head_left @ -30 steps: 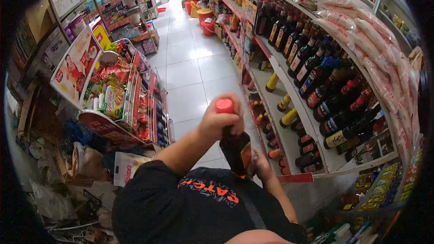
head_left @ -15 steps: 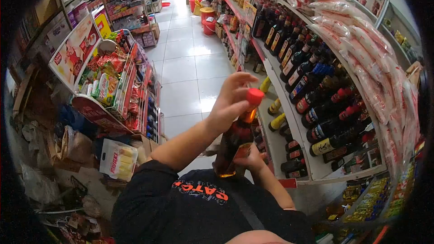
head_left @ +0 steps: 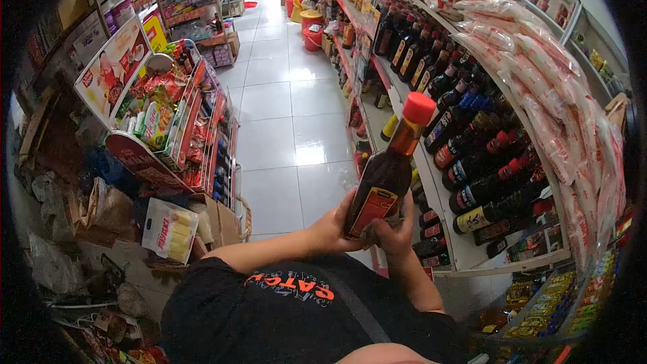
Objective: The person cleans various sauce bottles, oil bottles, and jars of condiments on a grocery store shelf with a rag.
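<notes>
A red-capped bottle of dark brown liquid is held up before my chest, its neck leaning to the right. Its label, red with a yellow border, faces me. My left hand is closed around the lower left side, most of its fingers hidden behind the glass. Around the lower right side wraps my right hand, its thumb lying near the label's bottom edge. Just past the bottle, dark sauce bottles stand in rows on the shelf at the right.
Plastic-wrapped white packets are piled along the shelf top. To my left stands a snack display rack, with a cardboard box and bags beside it. A tiled aisle runs ahead towards red buckets.
My left hand has come down from the red cap to the bottle's lower side. The bottle has been raised and moved right, and its label now faces me.
</notes>
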`<state>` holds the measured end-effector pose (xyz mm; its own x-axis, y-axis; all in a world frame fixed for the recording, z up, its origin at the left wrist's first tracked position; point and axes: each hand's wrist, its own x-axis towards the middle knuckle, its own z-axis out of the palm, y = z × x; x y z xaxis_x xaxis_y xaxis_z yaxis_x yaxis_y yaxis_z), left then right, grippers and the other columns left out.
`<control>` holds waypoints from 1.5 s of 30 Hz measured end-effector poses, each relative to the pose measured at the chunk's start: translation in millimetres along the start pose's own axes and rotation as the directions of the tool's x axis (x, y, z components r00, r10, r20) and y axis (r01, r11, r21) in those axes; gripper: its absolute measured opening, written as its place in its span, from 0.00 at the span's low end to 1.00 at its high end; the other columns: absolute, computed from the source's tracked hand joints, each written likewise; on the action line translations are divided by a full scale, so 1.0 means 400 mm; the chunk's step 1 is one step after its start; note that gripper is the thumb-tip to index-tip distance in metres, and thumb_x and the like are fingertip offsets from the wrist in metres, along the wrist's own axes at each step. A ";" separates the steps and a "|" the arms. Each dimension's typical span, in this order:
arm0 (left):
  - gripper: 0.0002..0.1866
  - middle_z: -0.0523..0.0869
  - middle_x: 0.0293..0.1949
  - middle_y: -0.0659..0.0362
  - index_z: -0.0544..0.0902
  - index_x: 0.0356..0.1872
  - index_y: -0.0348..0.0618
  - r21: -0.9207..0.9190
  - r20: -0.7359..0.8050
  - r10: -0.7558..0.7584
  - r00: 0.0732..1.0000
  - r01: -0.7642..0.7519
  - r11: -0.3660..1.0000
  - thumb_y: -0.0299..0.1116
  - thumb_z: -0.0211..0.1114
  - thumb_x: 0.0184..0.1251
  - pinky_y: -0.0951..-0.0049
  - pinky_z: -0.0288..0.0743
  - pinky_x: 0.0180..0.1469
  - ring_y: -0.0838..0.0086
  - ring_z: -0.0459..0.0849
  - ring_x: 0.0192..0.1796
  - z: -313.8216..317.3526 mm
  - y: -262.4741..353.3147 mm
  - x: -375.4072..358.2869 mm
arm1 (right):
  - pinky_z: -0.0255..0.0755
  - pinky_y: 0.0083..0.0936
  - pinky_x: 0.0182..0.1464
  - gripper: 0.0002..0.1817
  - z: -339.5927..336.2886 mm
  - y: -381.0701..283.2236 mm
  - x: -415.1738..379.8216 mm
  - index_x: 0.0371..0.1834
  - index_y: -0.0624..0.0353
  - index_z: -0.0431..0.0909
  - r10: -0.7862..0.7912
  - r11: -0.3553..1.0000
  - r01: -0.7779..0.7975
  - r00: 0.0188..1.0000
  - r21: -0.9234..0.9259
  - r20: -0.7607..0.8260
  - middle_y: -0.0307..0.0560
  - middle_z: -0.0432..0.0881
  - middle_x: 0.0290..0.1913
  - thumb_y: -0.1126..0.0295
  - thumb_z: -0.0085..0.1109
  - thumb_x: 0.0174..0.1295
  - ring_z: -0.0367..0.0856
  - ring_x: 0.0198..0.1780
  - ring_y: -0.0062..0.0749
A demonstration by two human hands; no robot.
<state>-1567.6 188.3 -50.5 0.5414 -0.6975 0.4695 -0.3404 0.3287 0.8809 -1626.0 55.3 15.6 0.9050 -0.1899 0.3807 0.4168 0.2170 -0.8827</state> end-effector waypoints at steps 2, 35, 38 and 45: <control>0.59 0.68 0.57 0.44 0.36 0.68 0.46 -0.016 0.020 -0.037 0.999 0.037 0.999 0.32 0.75 0.42 0.66 0.65 0.57 0.57 0.71 0.57 0.000 0.014 0.017 | 0.66 0.31 0.56 0.39 0.001 -0.004 -0.021 0.63 0.64 0.49 -0.061 0.992 0.056 0.997 -0.112 -0.042 0.52 0.67 0.54 0.67 0.62 0.51 0.68 0.56 0.35; 0.30 0.73 0.41 0.52 0.70 0.50 0.45 -0.726 0.685 -0.430 0.588 0.511 -0.460 0.53 0.61 0.48 0.84 0.70 0.25 0.67 0.73 0.40 0.073 -0.073 -0.106 | 0.70 0.26 0.42 0.15 -0.195 0.139 0.006 0.31 0.64 0.78 0.289 0.689 -0.281 0.952 -0.668 -0.102 0.48 0.80 0.34 0.62 0.57 0.48 0.78 0.36 0.34; 0.30 0.74 0.40 0.51 0.71 0.49 0.42 -0.739 0.673 -0.451 0.586 0.526 -0.420 0.52 0.61 0.50 0.83 0.69 0.25 0.64 0.74 0.41 0.067 -0.081 -0.122 | 0.70 0.31 0.45 0.15 -0.191 0.162 0.002 0.31 0.65 0.78 0.224 0.633 -0.224 0.969 -0.741 -0.101 0.52 0.80 0.33 0.62 0.58 0.48 0.78 0.38 0.40; 0.29 0.74 0.40 0.52 0.72 0.46 0.42 -0.763 0.645 -0.493 0.584 0.525 -0.377 0.53 0.62 0.47 0.84 0.68 0.23 0.66 0.73 0.39 0.060 -0.080 -0.118 | 0.71 0.29 0.43 0.11 -0.106 0.149 -0.067 0.27 0.63 0.79 0.164 0.858 -0.046 0.968 -0.512 0.188 0.49 0.81 0.31 0.66 0.58 0.45 0.80 0.37 0.35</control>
<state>-1600.4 195.4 -102.3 -0.0120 -0.9801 -0.1984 0.9992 -0.0041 -0.0404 -1628.9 32.7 -58.9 0.9608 0.0318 0.2755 0.2724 -0.2951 -0.9158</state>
